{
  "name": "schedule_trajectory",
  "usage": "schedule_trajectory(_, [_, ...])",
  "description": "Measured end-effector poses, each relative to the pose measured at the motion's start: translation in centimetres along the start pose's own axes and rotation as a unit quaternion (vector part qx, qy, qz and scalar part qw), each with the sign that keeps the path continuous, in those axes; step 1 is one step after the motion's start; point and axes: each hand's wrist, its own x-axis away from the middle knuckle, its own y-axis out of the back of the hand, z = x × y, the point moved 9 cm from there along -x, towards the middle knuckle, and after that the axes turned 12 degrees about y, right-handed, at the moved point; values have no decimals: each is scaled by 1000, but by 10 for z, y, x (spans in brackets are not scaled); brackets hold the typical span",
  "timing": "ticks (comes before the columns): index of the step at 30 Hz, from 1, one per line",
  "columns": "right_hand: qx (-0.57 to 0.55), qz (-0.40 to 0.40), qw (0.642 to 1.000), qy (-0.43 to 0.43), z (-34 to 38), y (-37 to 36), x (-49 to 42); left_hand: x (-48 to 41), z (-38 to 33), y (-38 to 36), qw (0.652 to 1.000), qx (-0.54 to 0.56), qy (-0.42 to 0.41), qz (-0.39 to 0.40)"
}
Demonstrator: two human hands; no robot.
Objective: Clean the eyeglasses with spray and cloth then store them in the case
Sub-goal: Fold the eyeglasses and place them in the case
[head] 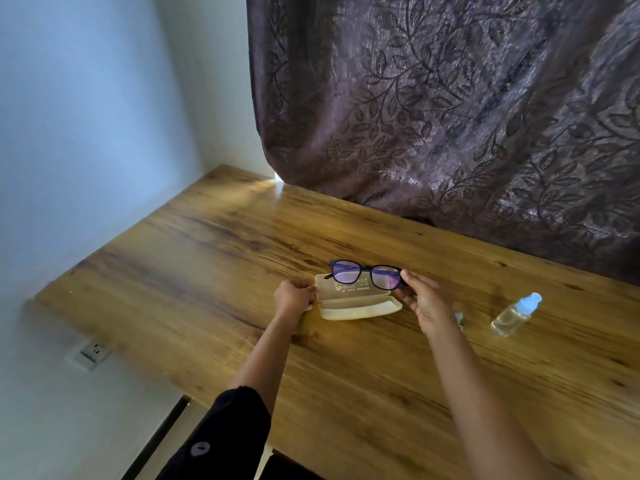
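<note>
Currently right grip point(427, 303) pinches eyeglasses point(366, 269) by the frame corner, centre frame, just above the open case point(356, 308), probably to keep fingers off the lenses. Left grip point(294, 297) clasps the case's left end, likely steadying it on the worktop point(207, 254).

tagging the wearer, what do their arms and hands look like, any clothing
No gloves on the left hand or right hand. The left arm wears a black sleeve ending near the elbow, with a round grey button. The right arm shows no sleeve. No watch or bracelet visible.
</note>
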Motion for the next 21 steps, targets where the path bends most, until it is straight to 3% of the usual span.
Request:
schedule_trajectory(10, [-10,-7,1000,-1,6,10,1,0,-6,-7,998,-48,-28,-21])
schedule_trajectory(21, [37,41,997,-57,-9,17,9,8,-9,-17,998,32,-55,24])
